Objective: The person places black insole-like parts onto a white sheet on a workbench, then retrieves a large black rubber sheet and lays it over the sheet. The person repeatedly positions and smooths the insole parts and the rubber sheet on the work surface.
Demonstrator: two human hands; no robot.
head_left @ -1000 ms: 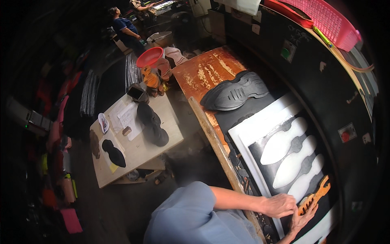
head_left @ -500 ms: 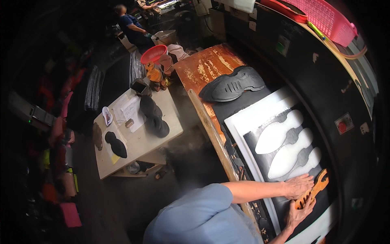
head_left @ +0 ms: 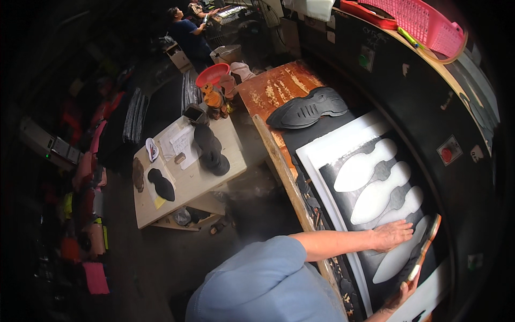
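My left hand [head_left: 393, 235] lies flat, fingers stretched, on a dark sheet [head_left: 370, 260] marked with several sole-shaped pale areas. Beneath and beside it shows a greyish sole shape [head_left: 398, 256]. At the sheet's right side, my right hand [head_left: 406, 296] grips the lower end of an orange-brown, sole-shaped cutting die [head_left: 427, 244], tipped up on its edge. Farther off on the sheet are white sole shapes [head_left: 355, 173], side by side. A pile of black sole pieces [head_left: 308, 110] sits beyond the sheet, at the far end of the bench.
A worn wooden bench edge [head_left: 284, 172] runs along the left. Past it stands a light table [head_left: 228, 161] with black sole pieces and papers. A dark machine panel with a red button [head_left: 446, 155] borders the right. A pink basket [head_left: 424, 24] sits above; a co-worker [head_left: 190, 37] stands far back.
My right hand has lifted the cutting die from lying flat and tipped it on edge to the right, uncovering another sole shape. My left hand has come off the die onto the sheet.
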